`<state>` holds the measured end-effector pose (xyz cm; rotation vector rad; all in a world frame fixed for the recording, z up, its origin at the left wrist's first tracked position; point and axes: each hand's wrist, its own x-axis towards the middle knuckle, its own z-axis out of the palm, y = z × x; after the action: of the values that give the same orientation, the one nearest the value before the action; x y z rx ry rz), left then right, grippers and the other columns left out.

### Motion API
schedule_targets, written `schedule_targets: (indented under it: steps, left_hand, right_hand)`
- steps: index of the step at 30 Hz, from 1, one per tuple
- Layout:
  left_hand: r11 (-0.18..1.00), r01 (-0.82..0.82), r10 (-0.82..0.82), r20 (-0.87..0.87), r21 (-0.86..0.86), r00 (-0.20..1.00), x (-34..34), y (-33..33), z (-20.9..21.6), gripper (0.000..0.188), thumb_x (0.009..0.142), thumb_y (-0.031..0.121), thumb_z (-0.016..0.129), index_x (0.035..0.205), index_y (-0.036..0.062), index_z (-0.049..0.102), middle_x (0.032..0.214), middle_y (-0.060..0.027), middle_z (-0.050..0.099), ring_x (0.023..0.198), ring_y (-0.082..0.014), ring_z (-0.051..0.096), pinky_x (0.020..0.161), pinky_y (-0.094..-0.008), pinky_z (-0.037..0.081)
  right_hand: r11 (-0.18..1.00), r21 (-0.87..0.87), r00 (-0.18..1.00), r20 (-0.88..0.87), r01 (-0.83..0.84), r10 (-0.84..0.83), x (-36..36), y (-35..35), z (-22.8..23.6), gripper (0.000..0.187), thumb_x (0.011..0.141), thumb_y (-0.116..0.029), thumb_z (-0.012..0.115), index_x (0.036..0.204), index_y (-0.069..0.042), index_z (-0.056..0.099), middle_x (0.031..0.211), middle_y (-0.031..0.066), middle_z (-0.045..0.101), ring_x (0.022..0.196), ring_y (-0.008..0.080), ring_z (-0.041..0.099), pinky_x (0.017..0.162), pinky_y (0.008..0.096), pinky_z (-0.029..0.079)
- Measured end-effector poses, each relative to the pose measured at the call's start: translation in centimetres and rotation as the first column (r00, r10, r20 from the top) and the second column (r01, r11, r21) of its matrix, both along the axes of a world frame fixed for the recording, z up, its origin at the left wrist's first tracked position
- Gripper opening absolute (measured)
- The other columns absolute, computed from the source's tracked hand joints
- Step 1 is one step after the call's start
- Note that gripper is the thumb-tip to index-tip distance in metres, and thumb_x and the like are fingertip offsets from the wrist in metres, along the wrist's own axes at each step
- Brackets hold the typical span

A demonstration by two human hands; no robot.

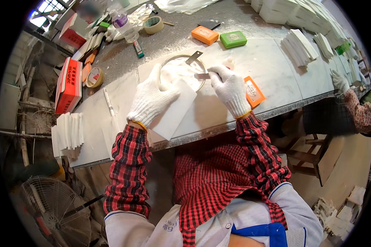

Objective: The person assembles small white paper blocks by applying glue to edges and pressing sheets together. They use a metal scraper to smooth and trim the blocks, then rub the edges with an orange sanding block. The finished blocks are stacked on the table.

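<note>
In a white cotton glove, my left hand point(153, 98) grips a flat white rectangular slab point(178, 112), tilted beside the near rim of a round metal bowl point(203, 66). White paste point(175, 71) fills much of the bowl. My right hand point(230, 87), gloved likewise, is closed round a small scraper; its flat metal blade point(202, 76) points left over the bowl's right rim. Most of its handle is hidden by my fingers. A second metal blade point(194, 57) rests against the bowl's far rim. An orange box point(254, 91) lies just right of my right hand.
Orange point(205, 35) and green boxes point(233, 39) lie beyond the bowl. White slabs stand in stacks at left point(69, 131) and right point(299, 47). A tape roll point(153, 25) and bottle point(121, 22) are farther back. Another person's gloved hand point(340, 81) is at far right.
</note>
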<state>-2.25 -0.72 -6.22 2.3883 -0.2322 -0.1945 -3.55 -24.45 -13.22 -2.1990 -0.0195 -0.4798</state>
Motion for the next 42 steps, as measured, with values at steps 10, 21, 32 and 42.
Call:
schedule_targets:
  steps: [10,21,32,42]
  left_hand:
    - [0.99,0.127,-0.12,-0.108,0.067,0.987,2.6,0.6,0.5,0.077,0.075,0.032,0.078,0.142,0.0039,0.053,0.092,-0.019,0.074,0.089,-0.0286,0.074,0.083,-0.0374,0.057]
    - [0.933,0.2,-0.315,-0.41,-0.298,0.856,6.4,1.8,-1.5,0.083,0.087,0.02,0.076,0.155,-0.0074,0.036,0.147,-0.0229,0.054,0.126,-0.0198,0.059,0.106,-0.0285,0.047]
    - [0.722,-0.105,-0.328,-0.472,-0.684,0.819,3.3,3.5,-4.3,0.062,0.097,0.002,0.062,0.156,0.0118,0.046,0.145,-0.019,0.057,0.122,-0.0184,0.063,0.102,-0.0266,0.05]
    - [0.791,0.559,-0.511,-0.236,0.25,0.827,6.6,-0.2,2.2,0.076,0.086,0.025,0.066,0.158,0.0236,0.043,0.128,-0.0214,0.067,0.105,-0.0226,0.066,0.094,-0.0334,0.051]
  right_hand:
    - [0.946,0.323,0.999,-0.016,-0.032,0.039,-0.9,1.2,4.1,0.016,0.095,-0.009,0.065,0.106,-0.001,0.074,0.08,0.0139,0.074,0.069,0.0155,0.072,0.063,0.0297,0.055]
    - [0.977,-0.212,0.946,0.317,0.005,0.064,0.4,1.1,4.2,0.009,0.092,-0.012,0.07,0.1,-0.009,0.073,0.086,0.0136,0.073,0.076,0.0339,0.072,0.069,0.0393,0.057]
    - [0.987,-0.153,0.988,0.133,-0.054,0.075,-1.2,0.0,2.7,0.014,0.095,-0.014,0.067,0.105,-0.008,0.074,0.086,0.0166,0.072,0.074,0.0318,0.072,0.066,0.0391,0.056]
    - [0.895,-0.446,0.98,0.19,0.031,0.06,-3.2,1.3,2.6,0.015,0.092,-0.014,0.069,0.106,-0.011,0.075,0.081,0.0147,0.072,0.069,0.0313,0.072,0.06,0.0394,0.056]
